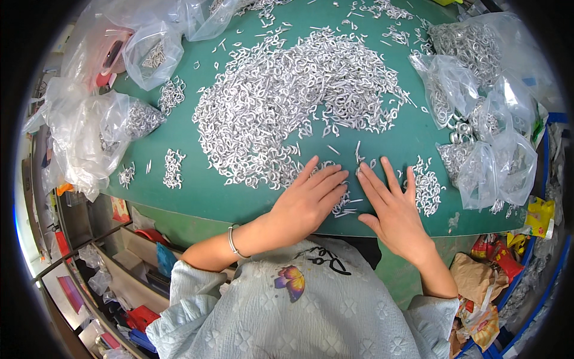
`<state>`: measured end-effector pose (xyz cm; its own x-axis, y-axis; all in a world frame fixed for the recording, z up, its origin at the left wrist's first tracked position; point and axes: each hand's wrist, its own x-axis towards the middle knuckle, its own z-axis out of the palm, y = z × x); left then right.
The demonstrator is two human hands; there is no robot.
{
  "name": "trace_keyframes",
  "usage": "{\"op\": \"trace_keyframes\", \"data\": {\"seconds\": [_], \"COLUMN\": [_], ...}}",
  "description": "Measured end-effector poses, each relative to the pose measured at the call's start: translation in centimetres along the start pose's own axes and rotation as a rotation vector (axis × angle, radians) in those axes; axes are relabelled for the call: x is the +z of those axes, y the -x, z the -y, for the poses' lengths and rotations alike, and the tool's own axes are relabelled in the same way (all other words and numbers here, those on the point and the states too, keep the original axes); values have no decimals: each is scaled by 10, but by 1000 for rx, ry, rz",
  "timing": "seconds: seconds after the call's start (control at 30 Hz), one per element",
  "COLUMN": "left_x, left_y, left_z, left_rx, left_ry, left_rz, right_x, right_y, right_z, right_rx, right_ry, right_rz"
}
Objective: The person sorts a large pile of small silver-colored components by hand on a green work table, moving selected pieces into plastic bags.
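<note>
A large curved heap of small silvery metal parts (269,98), rings, hooks and short bars among them, lies on the green tabletop (215,202). My left hand (309,197) rests palm down at the heap's near edge, over some loose parts, its fingers pointing right. Beside it, my right hand (392,202) lies palm down with fingers spread, its fingertips near a few loose pieces. Parts under the palms are hidden. A smaller pile of curved metal parts (428,188) sits just right of my right hand. Several short bars (346,212) lie between the hands.
Clear plastic bags of metal parts (466,45) crowd the table's right side. More plastic bags (85,130) stand on the left, near small sorted piles (173,168). A drawer unit (134,278) is below left; snack packets (497,256) and a blue rack (515,287) are at lower right.
</note>
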<state>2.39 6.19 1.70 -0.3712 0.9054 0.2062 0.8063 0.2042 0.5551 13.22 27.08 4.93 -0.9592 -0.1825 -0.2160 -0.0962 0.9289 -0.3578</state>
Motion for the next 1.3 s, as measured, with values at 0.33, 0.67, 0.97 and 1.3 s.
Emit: {"op": "trace_keyframes", "data": {"seconds": [0.33, 0.67, 0.97, 1.3], "left_x": [0, 10, 9, 2], "left_y": [-7, -30, -28, -29], "left_z": [0, 0, 6, 6], "left_rx": [-51, -18, -123, -223], "left_ry": [-38, -68, 87, 113], "left_rz": [-61, -72, -128, -165], "right_x": [-2, 4, 4, 16], "right_y": [9, 13, 13, -1], "right_z": [4, -5, -7, -7], "right_rx": [38, 137, 127, 122], "right_ry": [12, -124, -190, -89], "right_rz": [-26, -198, -282, -465]}}
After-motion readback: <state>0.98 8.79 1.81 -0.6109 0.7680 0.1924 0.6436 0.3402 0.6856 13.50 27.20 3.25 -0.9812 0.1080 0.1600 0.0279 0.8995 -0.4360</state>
